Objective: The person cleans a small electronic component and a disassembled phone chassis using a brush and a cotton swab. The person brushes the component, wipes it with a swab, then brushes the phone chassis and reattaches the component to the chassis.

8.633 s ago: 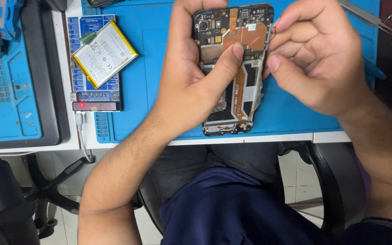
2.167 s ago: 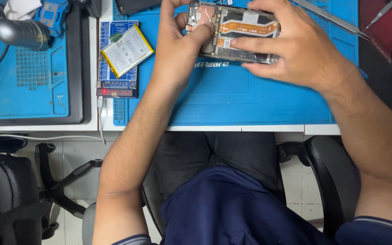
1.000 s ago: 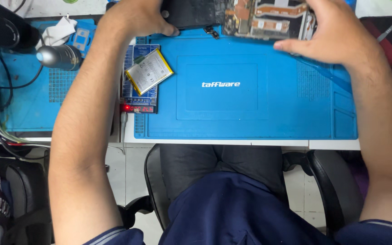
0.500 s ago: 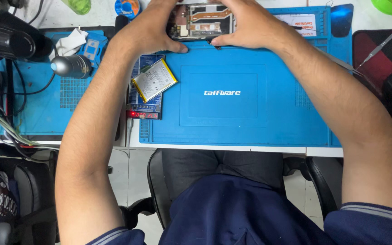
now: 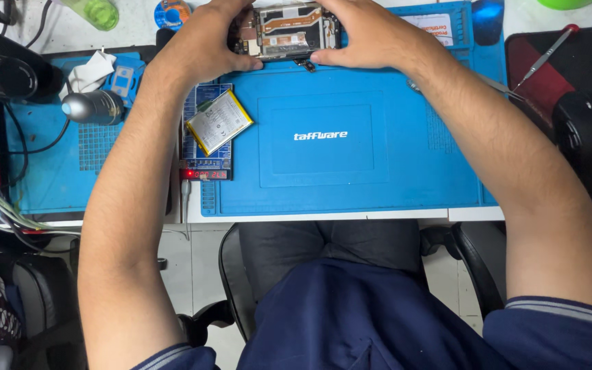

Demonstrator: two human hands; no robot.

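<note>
Both hands grip an opened phone [image 5: 289, 31] between them, left hand [image 5: 203, 48] on one short end, right hand [image 5: 371, 34] on the other, at the blue mat's [image 5: 351, 171] far edge. Light and stiff but probably fragile with boards bared; best held by the frame edges. A loose battery [image 5: 218, 121] lies near the left wrist.

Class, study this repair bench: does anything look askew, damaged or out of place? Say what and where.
The flat battery lies tilted across a small blue board at the blue mat's left edge. The phone, between the left hand and right hand, has its back off, innards exposed. Nothing looks spilled.
</note>
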